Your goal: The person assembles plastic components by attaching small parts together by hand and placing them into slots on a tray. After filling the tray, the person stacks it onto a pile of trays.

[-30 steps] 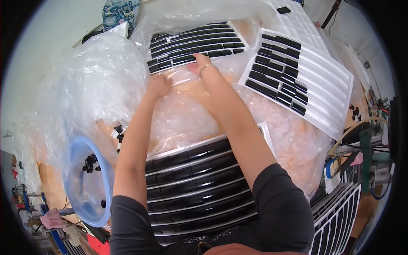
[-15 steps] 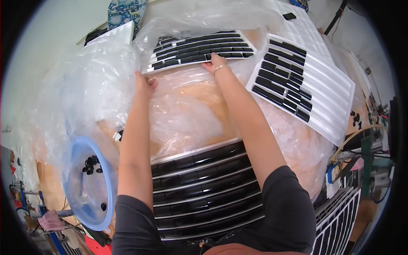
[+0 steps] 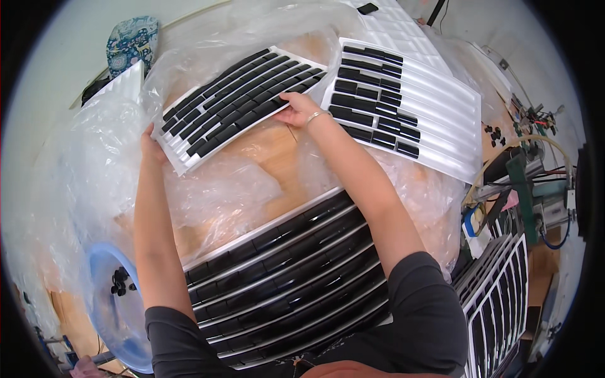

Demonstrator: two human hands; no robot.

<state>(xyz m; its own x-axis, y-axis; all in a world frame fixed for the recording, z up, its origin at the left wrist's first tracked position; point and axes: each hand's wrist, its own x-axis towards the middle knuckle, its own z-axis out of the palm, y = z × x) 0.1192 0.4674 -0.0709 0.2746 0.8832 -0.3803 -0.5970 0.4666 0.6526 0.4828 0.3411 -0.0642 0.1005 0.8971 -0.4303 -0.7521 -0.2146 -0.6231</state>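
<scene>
A white ribbed tray with rows of black rectangular pieces sits at the far side of the table, slanted with its left end nearer to me. My left hand holds its left end, with the fingers partly hidden behind the rim. My right hand grips the near edge toward the right, thumb over the top and the other fingers mostly underneath. Closer to my body lies a curved panel of glossy black bars with silver strips, below my forearms. Clear plastic film spreads between panel and tray.
To the right lies another white tray, partly filled with black pieces. A blue basin at the left holds small black parts. White-framed grilles stand at the lower right, beside cables and a metal fixture.
The far tray has turned, its left end swinging nearer to me. My left hand, earlier beside the tray's left corner, now grips that end. The whole view has shifted too.
</scene>
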